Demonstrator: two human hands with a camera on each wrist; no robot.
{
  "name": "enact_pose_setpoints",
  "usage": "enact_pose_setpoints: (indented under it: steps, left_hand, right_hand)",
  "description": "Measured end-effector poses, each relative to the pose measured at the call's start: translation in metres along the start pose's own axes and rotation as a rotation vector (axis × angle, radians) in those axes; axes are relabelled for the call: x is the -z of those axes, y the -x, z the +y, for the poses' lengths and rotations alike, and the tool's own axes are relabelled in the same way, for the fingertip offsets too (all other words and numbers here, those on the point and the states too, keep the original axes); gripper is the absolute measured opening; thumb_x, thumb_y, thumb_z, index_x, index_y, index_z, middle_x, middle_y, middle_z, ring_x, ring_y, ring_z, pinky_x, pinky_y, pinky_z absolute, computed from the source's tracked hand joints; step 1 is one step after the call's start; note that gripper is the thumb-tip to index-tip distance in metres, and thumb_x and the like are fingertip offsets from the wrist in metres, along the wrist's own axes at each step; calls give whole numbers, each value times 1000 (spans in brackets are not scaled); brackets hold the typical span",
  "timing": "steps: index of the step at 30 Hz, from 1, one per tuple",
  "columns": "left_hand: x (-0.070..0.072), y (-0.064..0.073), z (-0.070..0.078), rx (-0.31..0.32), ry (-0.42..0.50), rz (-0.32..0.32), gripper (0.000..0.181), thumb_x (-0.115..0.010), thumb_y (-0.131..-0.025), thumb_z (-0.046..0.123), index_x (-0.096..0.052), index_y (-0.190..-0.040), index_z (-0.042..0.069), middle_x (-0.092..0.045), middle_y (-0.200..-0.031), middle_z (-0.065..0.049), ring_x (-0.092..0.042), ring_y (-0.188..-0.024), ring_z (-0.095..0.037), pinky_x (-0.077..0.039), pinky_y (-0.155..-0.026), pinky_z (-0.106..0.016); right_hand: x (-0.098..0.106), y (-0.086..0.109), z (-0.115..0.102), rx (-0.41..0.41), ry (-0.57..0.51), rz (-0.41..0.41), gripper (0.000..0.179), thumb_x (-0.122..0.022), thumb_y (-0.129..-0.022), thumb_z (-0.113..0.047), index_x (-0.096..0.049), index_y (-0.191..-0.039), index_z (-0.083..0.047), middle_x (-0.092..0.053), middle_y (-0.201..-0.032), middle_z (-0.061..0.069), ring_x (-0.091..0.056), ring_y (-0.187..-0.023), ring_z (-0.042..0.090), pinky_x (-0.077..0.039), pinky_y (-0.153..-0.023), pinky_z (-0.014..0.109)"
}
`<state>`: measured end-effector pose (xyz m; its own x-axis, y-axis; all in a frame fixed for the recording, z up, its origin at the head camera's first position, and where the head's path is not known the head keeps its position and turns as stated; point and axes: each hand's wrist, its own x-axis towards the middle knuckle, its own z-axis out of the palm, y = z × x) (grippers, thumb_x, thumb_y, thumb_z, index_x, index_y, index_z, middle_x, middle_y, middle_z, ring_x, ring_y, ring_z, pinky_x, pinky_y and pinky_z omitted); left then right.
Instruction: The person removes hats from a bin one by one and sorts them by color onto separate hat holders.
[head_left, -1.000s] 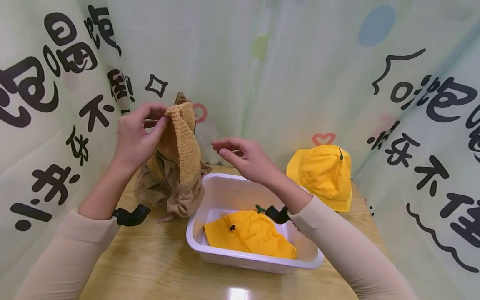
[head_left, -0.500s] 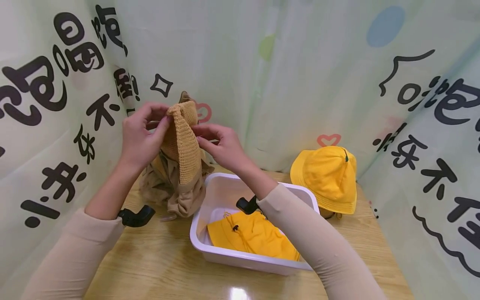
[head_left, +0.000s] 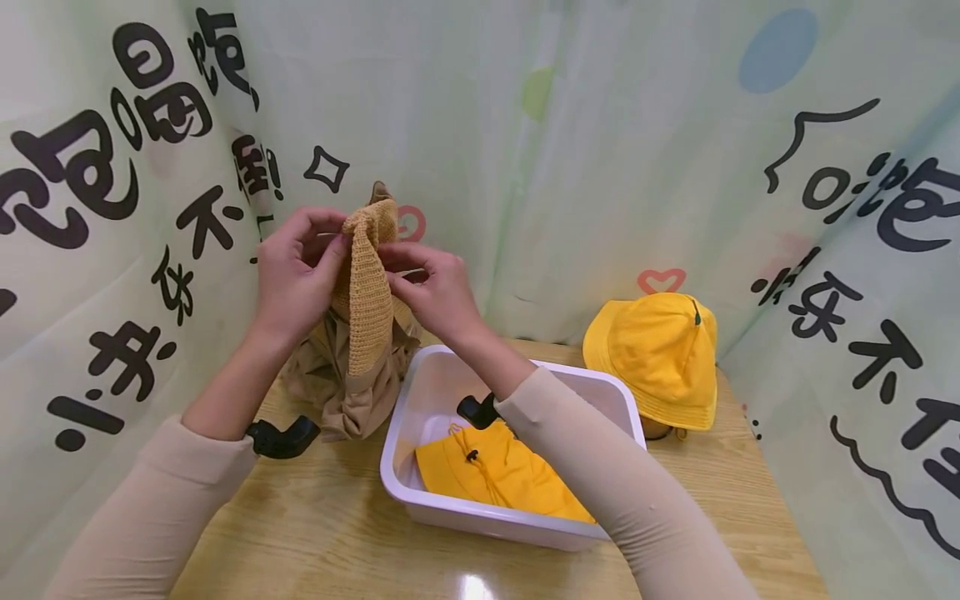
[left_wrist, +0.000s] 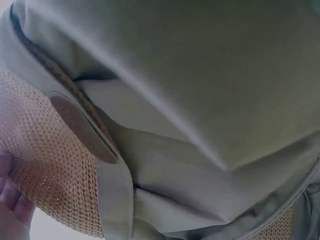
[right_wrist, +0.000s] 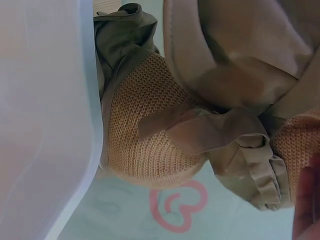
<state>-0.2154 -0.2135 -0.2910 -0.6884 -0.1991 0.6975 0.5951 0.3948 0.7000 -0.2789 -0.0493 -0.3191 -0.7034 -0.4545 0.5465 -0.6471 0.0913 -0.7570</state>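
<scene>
A khaki cloth hat [head_left: 375, 375] with a tan woven part [head_left: 370, 308] is held up at the left, behind the basin's left end. My left hand [head_left: 300, 262] pinches the top of the woven part between thumb and fingers. From the other side, my right hand [head_left: 438, 287] pinches the same part, its fingertips partly hidden behind the fold. Loose khaki cloth hangs below in folds. In the left wrist view a brown tab [left_wrist: 82, 127] sits on the cloth trim. The right wrist view shows a khaki strap [right_wrist: 200, 130] across a rounded woven section.
A white plastic basin [head_left: 495, 527] stands mid-table with a yellow hat [head_left: 495, 471] lying flat inside; it has a black cord stopper. Another yellow hat [head_left: 660, 358] sits at the back right on the wooden table [head_left: 300, 533]. A printed curtain [head_left: 480, 150] encloses the back and sides.
My right hand has moved left from above the basin to the woven part and now pinches it. The left hand keeps its pinch; the woven part has turned slightly.
</scene>
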Motion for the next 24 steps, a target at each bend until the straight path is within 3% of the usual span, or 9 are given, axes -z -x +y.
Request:
enact_pose_setpoints:
  steps: [6, 12, 17, 24]
  left_hand:
    - [-1, 2, 1, 3, 81, 0, 16, -63, -94, -2, -63, -108, -11, -70, -98, 2, -72, -90, -7, -57, -79, -21]
    - [-1, 1, 4, -3, 103, 23, 15, -64, -93, -4, -64, -107, -11, -70, -97, 3, -73, -87, -7, -56, -76, -20]
    - [-1, -2, 4, -42, 22, 24, 15, -67, -93, 0, -68, -106, -6, -73, -97, -2, -71, -83, -6, -54, -72, -19]
    - [9, -11, 1, -168, -71, 21, 14, -68, -91, -3, -73, -104, -5, -74, -97, -11, -69, -83, -4, -54, -76, -18]
  right_hand:
    - [-3, -3, 0, 103, 18, 91, 18, -76, -88, -8, -77, -105, -1, -76, -96, 12, -72, -85, 16, -57, -74, 25]
    - [-3, -7, -2, 173, 42, 116, 14, -72, -90, -6, -77, -102, 1, -76, -93, 14, -73, -83, 19, -58, -72, 27]
    - [4, -8, 0, 201, 94, 122, 13, -69, -92, -5, -76, -102, 1, -76, -94, 13, -72, -84, 19, -57, -72, 25]
    - [17, -10, 7, 263, 134, 150, 13, -65, -95, -5, -74, -102, 1, -75, -97, 13, -71, -85, 19, -57, -71, 27]
